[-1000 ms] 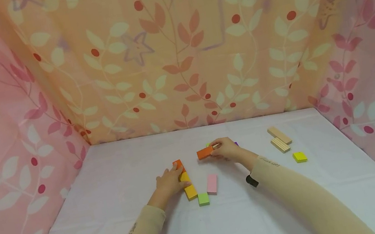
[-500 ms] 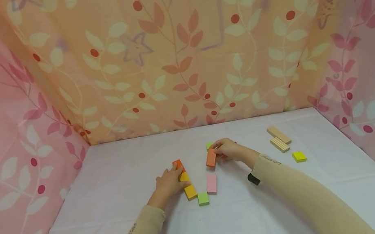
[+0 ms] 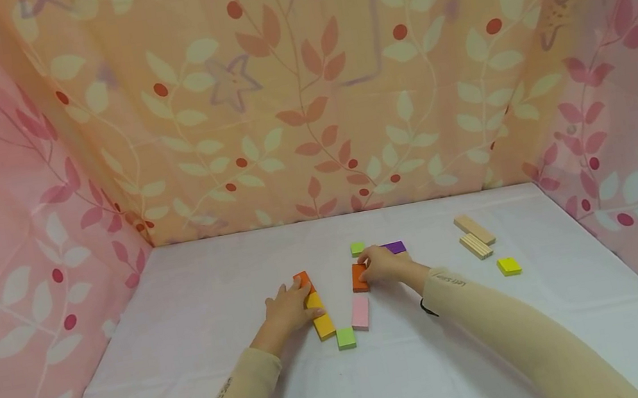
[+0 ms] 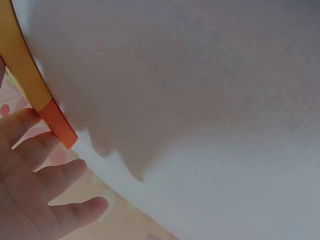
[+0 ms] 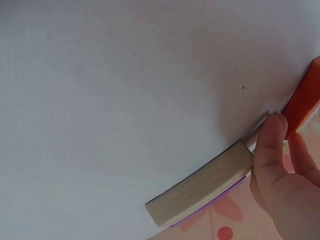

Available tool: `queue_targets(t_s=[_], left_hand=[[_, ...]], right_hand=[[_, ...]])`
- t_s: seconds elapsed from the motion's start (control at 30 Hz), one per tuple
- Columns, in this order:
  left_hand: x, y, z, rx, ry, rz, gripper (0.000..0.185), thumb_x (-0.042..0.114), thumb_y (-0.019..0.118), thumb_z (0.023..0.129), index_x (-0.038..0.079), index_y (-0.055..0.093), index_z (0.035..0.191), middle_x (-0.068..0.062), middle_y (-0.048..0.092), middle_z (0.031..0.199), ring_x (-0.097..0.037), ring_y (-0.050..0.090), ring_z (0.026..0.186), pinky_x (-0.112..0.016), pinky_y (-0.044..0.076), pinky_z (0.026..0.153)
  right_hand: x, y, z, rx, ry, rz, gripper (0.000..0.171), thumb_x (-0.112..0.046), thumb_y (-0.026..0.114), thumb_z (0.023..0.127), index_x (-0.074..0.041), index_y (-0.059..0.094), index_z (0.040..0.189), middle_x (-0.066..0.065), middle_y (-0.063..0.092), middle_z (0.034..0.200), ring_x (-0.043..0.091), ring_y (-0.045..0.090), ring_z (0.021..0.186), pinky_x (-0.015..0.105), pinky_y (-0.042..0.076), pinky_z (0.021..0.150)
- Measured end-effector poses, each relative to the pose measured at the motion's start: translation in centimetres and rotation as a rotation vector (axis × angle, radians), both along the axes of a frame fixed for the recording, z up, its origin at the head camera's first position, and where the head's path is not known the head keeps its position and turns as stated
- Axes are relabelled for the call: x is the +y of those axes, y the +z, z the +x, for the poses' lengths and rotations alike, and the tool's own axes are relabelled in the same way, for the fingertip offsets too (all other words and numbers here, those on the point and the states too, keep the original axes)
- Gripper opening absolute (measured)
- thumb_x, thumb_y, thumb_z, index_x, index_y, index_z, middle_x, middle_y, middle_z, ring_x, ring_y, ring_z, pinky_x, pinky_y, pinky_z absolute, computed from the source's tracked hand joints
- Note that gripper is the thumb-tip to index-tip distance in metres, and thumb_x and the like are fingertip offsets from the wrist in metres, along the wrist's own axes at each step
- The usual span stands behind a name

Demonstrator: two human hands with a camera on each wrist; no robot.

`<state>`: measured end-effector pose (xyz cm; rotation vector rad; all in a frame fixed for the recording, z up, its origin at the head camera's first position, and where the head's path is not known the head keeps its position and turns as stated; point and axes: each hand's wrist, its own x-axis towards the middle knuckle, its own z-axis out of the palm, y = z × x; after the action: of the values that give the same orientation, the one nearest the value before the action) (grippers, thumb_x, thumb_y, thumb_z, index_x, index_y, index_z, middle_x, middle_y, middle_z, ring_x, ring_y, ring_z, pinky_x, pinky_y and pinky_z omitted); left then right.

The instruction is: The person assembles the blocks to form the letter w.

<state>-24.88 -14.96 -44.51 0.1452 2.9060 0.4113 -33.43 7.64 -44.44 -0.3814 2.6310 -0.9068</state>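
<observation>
Looking down from the head view, I see my right hand point(image 3: 382, 264) pinching the orange block point(image 3: 360, 277), whose long axis runs toward me, in line with and just beyond the pink block point(image 3: 360, 312). My left hand point(image 3: 287, 308) rests with relaxed fingers on the orange-yellow row point(image 3: 315, 306), left of the pink block. At the left wrist, straight fingers point(image 4: 47, 175) lie beside that row. At the right wrist, fingertips point(image 5: 270, 145) grip the orange block's end.

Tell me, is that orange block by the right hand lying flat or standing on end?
Lying flat: the orange block rests on the white table, end-on to the pink block.
</observation>
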Motion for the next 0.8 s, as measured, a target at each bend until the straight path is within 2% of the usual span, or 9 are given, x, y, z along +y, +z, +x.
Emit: queue_targets(t_s=[0.4,0.8], left_hand=[[0.21,-0.18,-0.19,0.02,-0.015,-0.034,0.071,0.045,0.069,0.087,0.007,0.048,0.143,-0.016,0.037,0.152,-0.044,0.028,0.139,-0.067,0.027,0.104],[0.09,-0.27,-0.23,0.005,-0.01,0.007,0.071,0.044,0.068,0.089,0.006,0.046,0.145,-0.017,0.034,0.153,-0.046,0.021,0.141,-0.068,0.021,0.107]], right_hand=[[0.16,0.14,0.83,-0.007,0.011,-0.008,0.033,-0.013,0.077,0.083,-0.001,0.065,0.111,0.011,0.061,0.102,0.024,0.057,0.092,0.039,0.05,0.087],[0.04,0.11,1.08,0.009,-0.001,-0.002,0.029,-0.009,0.078,0.081,0.001,0.065,0.105,0.012,0.062,0.101,0.024,0.057,0.091,0.038,0.051,0.087]])
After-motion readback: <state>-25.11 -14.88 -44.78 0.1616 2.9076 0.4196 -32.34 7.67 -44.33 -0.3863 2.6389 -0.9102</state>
